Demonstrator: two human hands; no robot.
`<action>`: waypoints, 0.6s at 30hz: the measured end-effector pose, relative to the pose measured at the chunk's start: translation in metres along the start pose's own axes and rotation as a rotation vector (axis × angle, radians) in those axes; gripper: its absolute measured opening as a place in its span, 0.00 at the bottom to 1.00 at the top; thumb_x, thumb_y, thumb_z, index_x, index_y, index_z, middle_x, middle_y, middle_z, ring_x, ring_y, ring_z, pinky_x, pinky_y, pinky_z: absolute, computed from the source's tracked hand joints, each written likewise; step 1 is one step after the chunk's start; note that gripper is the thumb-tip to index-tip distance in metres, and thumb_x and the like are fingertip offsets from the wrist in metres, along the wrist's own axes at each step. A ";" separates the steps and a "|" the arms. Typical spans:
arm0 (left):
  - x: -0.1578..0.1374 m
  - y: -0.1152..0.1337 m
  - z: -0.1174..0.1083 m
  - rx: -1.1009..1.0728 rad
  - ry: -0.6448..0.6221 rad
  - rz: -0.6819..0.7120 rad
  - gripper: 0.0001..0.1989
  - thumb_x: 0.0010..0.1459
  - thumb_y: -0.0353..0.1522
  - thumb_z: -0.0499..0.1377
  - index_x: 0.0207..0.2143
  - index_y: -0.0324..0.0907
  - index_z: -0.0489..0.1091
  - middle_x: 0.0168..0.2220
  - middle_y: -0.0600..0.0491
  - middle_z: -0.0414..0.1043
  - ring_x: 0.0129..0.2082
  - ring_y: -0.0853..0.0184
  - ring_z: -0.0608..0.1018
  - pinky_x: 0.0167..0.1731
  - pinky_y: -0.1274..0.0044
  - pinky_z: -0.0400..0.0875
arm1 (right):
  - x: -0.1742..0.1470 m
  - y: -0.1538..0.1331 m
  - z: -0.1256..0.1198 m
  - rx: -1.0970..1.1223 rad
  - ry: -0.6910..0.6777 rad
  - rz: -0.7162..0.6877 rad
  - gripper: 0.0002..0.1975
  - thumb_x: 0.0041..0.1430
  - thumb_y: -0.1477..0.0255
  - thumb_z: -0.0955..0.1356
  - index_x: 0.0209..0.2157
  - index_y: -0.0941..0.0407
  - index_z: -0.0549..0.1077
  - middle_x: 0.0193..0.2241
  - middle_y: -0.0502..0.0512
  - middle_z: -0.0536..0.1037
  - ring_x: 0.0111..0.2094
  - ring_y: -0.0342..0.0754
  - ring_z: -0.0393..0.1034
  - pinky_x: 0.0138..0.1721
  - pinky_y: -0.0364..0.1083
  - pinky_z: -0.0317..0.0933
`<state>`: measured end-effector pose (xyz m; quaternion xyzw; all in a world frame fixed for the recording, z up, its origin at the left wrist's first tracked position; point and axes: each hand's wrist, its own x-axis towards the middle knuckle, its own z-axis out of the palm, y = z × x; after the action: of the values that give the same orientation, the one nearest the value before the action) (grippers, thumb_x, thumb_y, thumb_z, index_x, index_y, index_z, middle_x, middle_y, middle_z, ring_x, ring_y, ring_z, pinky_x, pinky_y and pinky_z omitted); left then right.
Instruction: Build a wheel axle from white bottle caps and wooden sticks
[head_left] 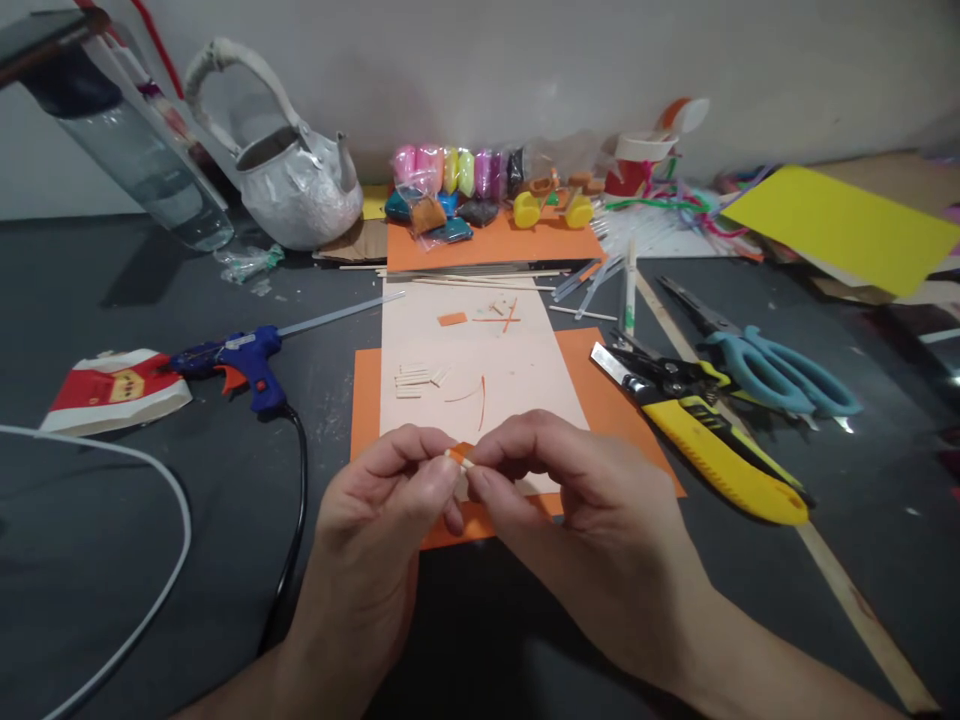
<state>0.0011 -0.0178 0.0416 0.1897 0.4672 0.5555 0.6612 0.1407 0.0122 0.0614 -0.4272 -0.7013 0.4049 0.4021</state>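
Observation:
My left hand (390, 500) and my right hand (577, 500) meet at the front of a pale sheet of paper (517, 375). Between their fingertips is a small orange piece with a short pale stick (459, 459) along it. Both hands pinch this piece, and the fingers cover most of it. Beyond them on the paper lie several short cut sticks (411, 378), thin orange strips (481, 400) and a small orange rectangle (452, 319). Orange paper (367, 400) lies beneath the pale sheet.
At left, a blue glue gun (259, 365) rests on a red and white packet (120, 390), its black cord trailing forward. To the right are a yellow cutter (720, 460), pliers (675, 370) and blue-handled scissors (787, 370). A kettle (300, 190) and clay packs (457, 180) stand behind.

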 end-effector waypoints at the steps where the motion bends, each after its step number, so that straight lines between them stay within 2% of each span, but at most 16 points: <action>1: 0.001 0.000 0.000 0.008 0.001 0.004 0.04 0.55 0.34 0.67 0.31 0.42 0.77 0.22 0.57 0.73 0.24 0.75 0.74 0.30 0.84 0.71 | -0.001 0.001 -0.001 -0.005 -0.010 -0.003 0.09 0.60 0.83 0.69 0.29 0.56 0.74 0.25 0.42 0.76 0.25 0.34 0.69 0.29 0.31 0.63; 6: 0.000 -0.001 0.000 0.045 0.017 0.023 0.04 0.55 0.34 0.67 0.30 0.42 0.77 0.20 0.58 0.71 0.23 0.74 0.73 0.28 0.83 0.70 | -0.001 0.003 -0.004 -0.009 -0.033 0.017 0.09 0.60 0.83 0.69 0.29 0.56 0.74 0.24 0.42 0.76 0.25 0.35 0.69 0.28 0.32 0.63; 11: 0.000 -0.002 0.000 0.080 -0.009 0.064 0.04 0.57 0.34 0.66 0.30 0.43 0.77 0.21 0.58 0.71 0.24 0.74 0.73 0.29 0.84 0.70 | 0.001 0.002 -0.001 0.078 -0.049 0.121 0.09 0.59 0.83 0.69 0.27 0.57 0.75 0.23 0.43 0.77 0.23 0.36 0.69 0.24 0.32 0.62; 18: 0.003 -0.003 -0.001 0.075 -0.009 0.059 0.02 0.56 0.32 0.66 0.31 0.44 0.79 0.19 0.58 0.71 0.22 0.75 0.72 0.29 0.84 0.69 | 0.004 0.000 -0.002 0.079 -0.063 0.209 0.09 0.57 0.81 0.67 0.25 0.57 0.74 0.21 0.45 0.75 0.23 0.37 0.68 0.23 0.33 0.61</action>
<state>0.0017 -0.0160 0.0378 0.2307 0.4791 0.5560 0.6388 0.1416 0.0160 0.0627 -0.4690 -0.6488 0.4849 0.3521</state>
